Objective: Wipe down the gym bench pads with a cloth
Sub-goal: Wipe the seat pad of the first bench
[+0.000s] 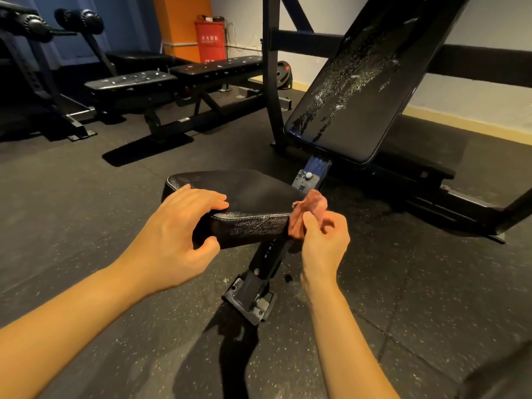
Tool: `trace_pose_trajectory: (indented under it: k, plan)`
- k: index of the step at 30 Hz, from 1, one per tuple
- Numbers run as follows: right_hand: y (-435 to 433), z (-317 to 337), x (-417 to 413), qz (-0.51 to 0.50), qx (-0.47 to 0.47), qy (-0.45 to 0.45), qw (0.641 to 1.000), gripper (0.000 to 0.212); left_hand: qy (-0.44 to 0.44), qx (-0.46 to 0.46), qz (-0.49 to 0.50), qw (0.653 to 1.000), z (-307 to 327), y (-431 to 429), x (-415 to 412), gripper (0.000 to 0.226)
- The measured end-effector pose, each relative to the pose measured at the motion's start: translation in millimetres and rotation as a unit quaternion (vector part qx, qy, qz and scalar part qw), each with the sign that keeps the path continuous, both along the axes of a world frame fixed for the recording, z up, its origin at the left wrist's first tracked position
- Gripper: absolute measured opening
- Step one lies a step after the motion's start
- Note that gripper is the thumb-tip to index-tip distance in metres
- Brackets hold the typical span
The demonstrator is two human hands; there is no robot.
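Head view: the seat pad [247,197] lies between the hands, its near edge running left to right. The left hand [178,234] curls over its near-left corner, thumb on the front face. The right hand [325,243] pinches the bunched red cloth [309,211] against the near-right corner. The droplet-speckled back pad [374,82] rises beyond, nearer the cloth hand.

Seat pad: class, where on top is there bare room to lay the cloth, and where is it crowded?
The seat pad is bare on top from its far rim to the near edge, between the left hand on the left and the cloth on the right. Crowded: the near corners, one gripped by the left hand, the other taken by the right hand.
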State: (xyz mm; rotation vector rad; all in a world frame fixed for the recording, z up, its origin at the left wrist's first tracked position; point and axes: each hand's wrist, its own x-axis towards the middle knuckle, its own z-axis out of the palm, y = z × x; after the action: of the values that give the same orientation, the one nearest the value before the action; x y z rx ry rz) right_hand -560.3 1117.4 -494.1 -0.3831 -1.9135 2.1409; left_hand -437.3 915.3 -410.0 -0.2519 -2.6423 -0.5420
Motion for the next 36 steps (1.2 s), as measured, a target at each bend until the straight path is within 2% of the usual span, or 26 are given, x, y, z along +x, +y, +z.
trace_pose_trajectory:
  k: [1,5,8,10,14,16,19,20,23,24,28,31,32,34,36]
  plan:
    - [-2,-4,2,0.002,0.002,-0.007,1.0,0.01,-0.001,-0.003,0.001,1.0,-1,0,0,0.056]
    - [3,-5,2,0.042,-0.061,-0.127,0.989,0.011,0.001,0.004,0.003,1.0,-1,1,1,0.055]
    - [-3,14,2,0.043,-0.061,-0.032,0.997,0.01,0.011,0.008,0.007,1.0,2,4,-1,0.055]
    - [-15,12,16,0.04,-0.036,-0.01,0.998,0.011,0.009,0.002,0.011,1.0,3,6,0,0.055]
    - [-31,-18,47,0.084,-0.067,-0.126,0.986,0.017,-0.003,-0.001,0.009,1.0,3,4,3,0.056]
    - [-35,-8,48,0.066,-0.085,-0.071,0.992,0.012,-0.017,0.001,0.006,1.0,6,3,2,0.057]
    - [-37,11,47,0.05,-0.06,0.039,0.996,0.015,-0.027,-0.001,0.005,1.0,4,2,1,0.058]
    - [-37,8,48,0.05,-0.057,0.029,0.997,0.016,-0.028,-0.002,0.006,1.0,4,2,2,0.058]
    - [-39,-1,52,0.046,-0.094,-0.072,0.992,0.013,-0.031,-0.007,0.006,0.999,4,2,5,0.057]
    - [-41,1,52,0.054,-0.106,-0.078,0.99,0.011,-0.031,-0.006,0.007,0.999,5,2,5,0.057]
    - [-53,16,64,0.071,-0.082,-0.007,0.994,0.019,-0.028,0.0,0.011,1.0,7,3,3,0.058]
    - [-54,10,75,0.095,-0.091,-0.081,0.988,0.011,-0.027,0.004,0.002,1.0,9,3,7,0.06]
    - [-54,12,77,0.1,-0.093,-0.075,0.988,0.012,-0.029,0.009,-0.001,1.0,9,3,7,0.062]
    - [-56,20,78,0.094,-0.073,-0.001,0.993,0.021,-0.026,0.018,-0.007,0.999,10,2,4,0.065]
    - [-61,26,85,0.102,-0.047,0.051,0.992,0.02,-0.025,0.028,-0.014,0.999,10,1,4,0.066]
